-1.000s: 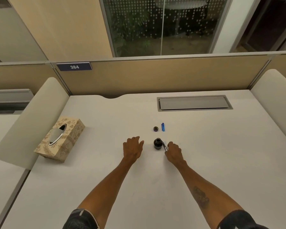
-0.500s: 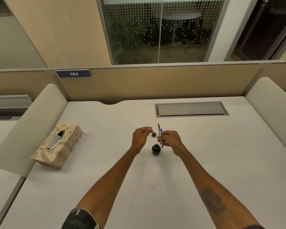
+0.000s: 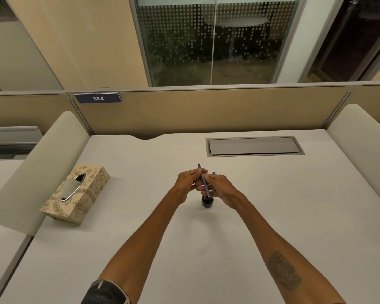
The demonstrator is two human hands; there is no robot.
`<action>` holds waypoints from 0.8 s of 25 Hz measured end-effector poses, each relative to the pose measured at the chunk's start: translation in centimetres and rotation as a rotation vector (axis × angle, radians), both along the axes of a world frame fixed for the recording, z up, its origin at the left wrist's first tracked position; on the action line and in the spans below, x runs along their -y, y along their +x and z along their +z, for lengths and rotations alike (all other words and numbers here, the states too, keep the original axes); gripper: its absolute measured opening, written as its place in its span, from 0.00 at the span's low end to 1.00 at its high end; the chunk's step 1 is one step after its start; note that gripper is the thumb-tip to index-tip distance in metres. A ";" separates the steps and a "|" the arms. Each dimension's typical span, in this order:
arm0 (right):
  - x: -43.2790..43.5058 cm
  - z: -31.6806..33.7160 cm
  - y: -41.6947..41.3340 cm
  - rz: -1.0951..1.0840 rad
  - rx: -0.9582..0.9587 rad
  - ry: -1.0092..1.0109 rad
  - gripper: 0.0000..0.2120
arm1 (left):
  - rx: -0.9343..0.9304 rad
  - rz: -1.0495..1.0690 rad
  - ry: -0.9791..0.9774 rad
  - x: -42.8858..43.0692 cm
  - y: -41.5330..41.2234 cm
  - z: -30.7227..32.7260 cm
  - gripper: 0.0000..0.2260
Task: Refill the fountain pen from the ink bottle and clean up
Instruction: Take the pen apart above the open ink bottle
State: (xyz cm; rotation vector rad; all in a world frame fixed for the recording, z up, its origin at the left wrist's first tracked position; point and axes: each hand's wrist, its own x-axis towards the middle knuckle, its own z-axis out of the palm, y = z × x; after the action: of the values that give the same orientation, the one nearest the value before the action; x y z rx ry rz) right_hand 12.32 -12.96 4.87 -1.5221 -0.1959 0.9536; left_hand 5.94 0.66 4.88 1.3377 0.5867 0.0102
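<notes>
A thin blue fountain pen (image 3: pixel 203 179) is held above the white desk (image 3: pixel 162 249), its far end pointing away from me. My left hand (image 3: pixel 187 183) pinches its upper part. My right hand (image 3: pixel 219 189) grips the lower part. The pen's near end sits over the mouth of a small dark ink bottle (image 3: pixel 207 201), which stands open on the desk just below my hands. A blue piece, probably the pen cap (image 3: pixel 213 173), peeks out behind my right hand. The bottle's lid is hidden behind my hands.
A patterned tissue box (image 3: pixel 76 194) lies at the left of the desk. A grey cable hatch (image 3: pixel 253 146) is set into the desk at the back right. Padded dividers flank the desk on both sides, and a beige partition runs along the back.
My right hand has lifted the pen from the bottle's rim up over the bottle. My left hand has come in from the left and taken hold of the pen's upper part.
</notes>
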 end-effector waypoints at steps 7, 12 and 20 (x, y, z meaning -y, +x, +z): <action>-0.9 -0.2 -0.4 -0.190 0.026 0.043 0.08 | 0.029 0.059 -0.035 0.0 0.7 0.1 0.11; -1.1 -0.7 -0.9 -0.312 0.060 0.020 0.02 | 0.013 0.117 -0.054 0.4 0.9 -0.2 0.09; -1.1 0.3 -0.8 -0.343 -0.309 0.102 0.13 | 0.007 0.170 -0.093 0.6 0.9 0.0 0.12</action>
State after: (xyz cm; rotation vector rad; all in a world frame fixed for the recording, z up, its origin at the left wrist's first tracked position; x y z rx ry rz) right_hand 11.56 -11.89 5.16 -1.2452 0.2284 0.8736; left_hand 6.83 0.01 4.84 1.1942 0.6857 0.1251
